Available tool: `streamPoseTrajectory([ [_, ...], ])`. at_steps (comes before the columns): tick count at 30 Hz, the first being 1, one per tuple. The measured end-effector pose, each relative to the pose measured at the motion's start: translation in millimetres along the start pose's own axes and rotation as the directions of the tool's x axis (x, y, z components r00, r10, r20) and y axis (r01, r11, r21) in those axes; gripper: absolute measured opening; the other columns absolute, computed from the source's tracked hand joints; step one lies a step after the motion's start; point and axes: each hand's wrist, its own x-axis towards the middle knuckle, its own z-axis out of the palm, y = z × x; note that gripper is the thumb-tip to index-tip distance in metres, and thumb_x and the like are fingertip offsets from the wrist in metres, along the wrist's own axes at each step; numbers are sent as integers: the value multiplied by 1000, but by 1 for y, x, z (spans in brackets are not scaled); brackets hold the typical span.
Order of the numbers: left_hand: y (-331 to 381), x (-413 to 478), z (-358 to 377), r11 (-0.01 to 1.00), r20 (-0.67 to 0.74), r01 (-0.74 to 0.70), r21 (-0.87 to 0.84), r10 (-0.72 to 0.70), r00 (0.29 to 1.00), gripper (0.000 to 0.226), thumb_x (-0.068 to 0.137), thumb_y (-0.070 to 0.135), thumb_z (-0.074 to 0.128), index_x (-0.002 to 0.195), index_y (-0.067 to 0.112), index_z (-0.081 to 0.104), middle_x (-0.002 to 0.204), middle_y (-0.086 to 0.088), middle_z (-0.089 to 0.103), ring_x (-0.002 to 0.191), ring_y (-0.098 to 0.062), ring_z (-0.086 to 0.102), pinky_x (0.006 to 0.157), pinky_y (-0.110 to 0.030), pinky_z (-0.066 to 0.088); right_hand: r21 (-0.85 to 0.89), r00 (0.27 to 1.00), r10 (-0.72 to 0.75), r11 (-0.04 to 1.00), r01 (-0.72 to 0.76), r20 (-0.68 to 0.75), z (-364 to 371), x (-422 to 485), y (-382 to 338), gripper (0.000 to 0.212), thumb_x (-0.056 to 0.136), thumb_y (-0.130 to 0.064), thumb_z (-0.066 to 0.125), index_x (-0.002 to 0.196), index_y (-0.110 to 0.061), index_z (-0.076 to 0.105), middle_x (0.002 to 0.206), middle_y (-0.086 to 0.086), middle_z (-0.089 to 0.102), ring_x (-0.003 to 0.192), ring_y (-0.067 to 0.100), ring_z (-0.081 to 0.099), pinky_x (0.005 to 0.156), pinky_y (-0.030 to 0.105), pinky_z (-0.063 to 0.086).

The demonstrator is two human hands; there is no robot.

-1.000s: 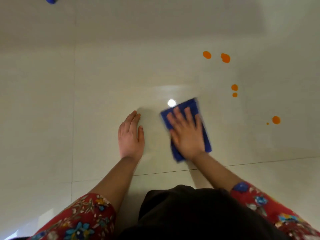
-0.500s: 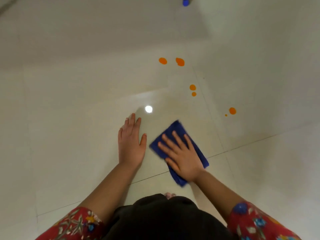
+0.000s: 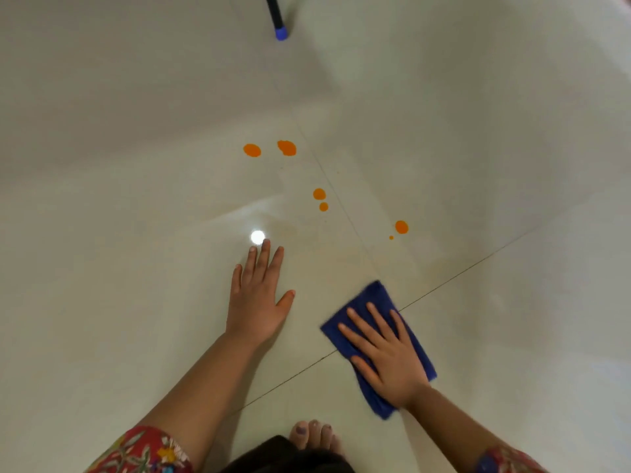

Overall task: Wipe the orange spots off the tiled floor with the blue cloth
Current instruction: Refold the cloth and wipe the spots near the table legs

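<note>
The blue cloth [image 3: 374,298] lies folded on the tiled floor [image 3: 136,233], across a grout line [image 3: 478,262], low and to the right in view. The right hand [image 3: 389,360] presses flat on it, its fingers [image 3: 380,320] straight and spread wide, gripping nothing. The left hand [image 3: 256,302] rests flat on bare tile near the cloth but apart from it, fingers straight and thumb out. Six orange spots [image 3: 286,148] sit farther out, clear of the cloth. A dark pole [image 3: 280,32] with a blue tip meets the floor at the far edge.
</note>
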Motion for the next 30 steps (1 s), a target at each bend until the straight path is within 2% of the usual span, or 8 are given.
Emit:
streamPoseTrajectory([
  [3, 2, 14, 1, 999, -3, -40, 35, 40, 999, 79, 93, 50, 43, 153, 32, -4, 158, 10, -21, 143, -8, -24, 118, -39, -8, 41, 935, 349, 937, -347, -54, -4, -16, 61, 54, 100, -53, 14, 153, -41, 9, 162, -12, 7, 150, 23, 8, 119, 51, 8],
  [7, 6, 26, 5, 994, -9, -91, 64, 92, 996, 83, 82, 67, 24, 152, 36, -7, 158, 13, -20, 143, -7, -25, 115, -35, -16, 196, 572, 817, 574, -795, -73, -19, 39, 102, 61, 93, -56, 6, 152, -40, -3, 163, -10, -2, 150, 23, -3, 119, 54, 3],
  [13, 7, 28, 10, 989, -17, -81, 124, 84, 996, 86, 79, 74, 15, 150, 36, -15, 157, 10, -26, 142, -9, -29, 112, -34, -24, 110, 866, 497, 865, -490, -55, -11, 35, 54, 57, 99, -51, 13, 153, -39, 2, 162, -13, -2, 150, 18, -8, 120, 44, -4],
  [15, 8, 29, 10, 989, -19, -71, 130, 74, 997, 87, 79, 75, 15, 150, 36, -15, 157, 10, -27, 142, -10, -30, 112, -35, -23, 136, 878, 473, 877, -461, -74, -11, 11, 64, 54, 100, -46, 17, 153, -38, 11, 162, -11, 6, 151, 18, 0, 121, 43, 2],
  [20, 7, 30, 13, 984, -9, -78, 158, 81, 997, 92, 77, 79, 15, 150, 33, -16, 156, 7, -30, 142, -13, -30, 111, -38, -24, 274, 560, 818, 573, -772, -131, -29, 56, 149, 51, 103, -28, 26, 153, -17, 24, 161, 5, 20, 149, 26, 13, 120, 47, 12],
  [23, 8, 31, 14, 981, -16, -76, 178, 81, 997, 92, 77, 79, 15, 150, 32, -17, 157, 6, -29, 143, -14, -29, 112, -39, -23, 298, 477, 868, 495, -816, -138, -49, 122, 175, 52, 104, -26, 27, 155, -15, 18, 162, 7, 15, 149, 27, 10, 121, 46, 9],
  [25, 8, 30, 15, 980, -21, -79, 182, 84, 996, 92, 78, 78, 15, 151, 32, -15, 157, 5, -28, 144, -15, -27, 113, -40, -21, 275, 533, 835, 549, -789, -138, -57, 163, 163, 53, 104, -27, 27, 155, -15, 17, 162, 7, 14, 149, 28, 10, 121, 45, 10],
  [30, 7, 30, 13, 980, -15, -96, 176, 100, 995, 90, 80, 78, 15, 150, 31, -17, 157, 5, -28, 144, -16, -27, 113, -39, -21, 123, 919, 377, 923, -364, -111, -44, 147, 78, 54, 104, -38, 24, 155, -25, 15, 163, -4, 11, 150, 21, 4, 121, 41, 6],
])
